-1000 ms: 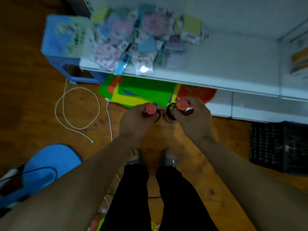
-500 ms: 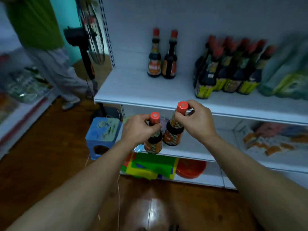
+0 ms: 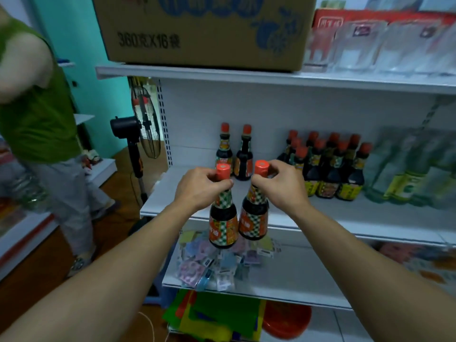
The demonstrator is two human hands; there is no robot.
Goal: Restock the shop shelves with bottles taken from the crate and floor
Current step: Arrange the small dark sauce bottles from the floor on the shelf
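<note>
Orange-red caps [image 3: 223, 170] stick up above my fingers because I hold each bottle by its neck. My left hand [image 3: 199, 187] is clamped round the neck of the left bottle [image 3: 223, 224], and my right hand [image 3: 278, 186] pinches the neck of the right bottle [image 3: 254, 218] just under its cap. That high grip lets the heavy, dark bodies hang straight down, so both are close to upright and, I judge, should land flat on their bases. They hang side by side in the air in front of the middle shelf [image 3: 357, 215], with their bases below its front edge; whether the two bodies touch I cannot tell. Neither stands on the shelf yet, so I take this step to be the carry-in, and the bottles need to rise above that edge before going forward. Beyond my hands the shelf has a bare stretch, with a back pair [image 3: 234, 154] of similar bottles at the rear and a yellow-labelled cluster [image 3: 330, 169] to the right. The gap in front of the pair looks the sensible spot, since it keeps like with like. On the far right stand pale green bottles [image 3: 407, 174]. A cardboard box [image 3: 202, 30] sits on the upper shelf [image 3: 246, 75], which leaves headroom over the caps. A person in a green top [image 3: 37, 99] stands off to my left, well apart from the bottles.
</note>
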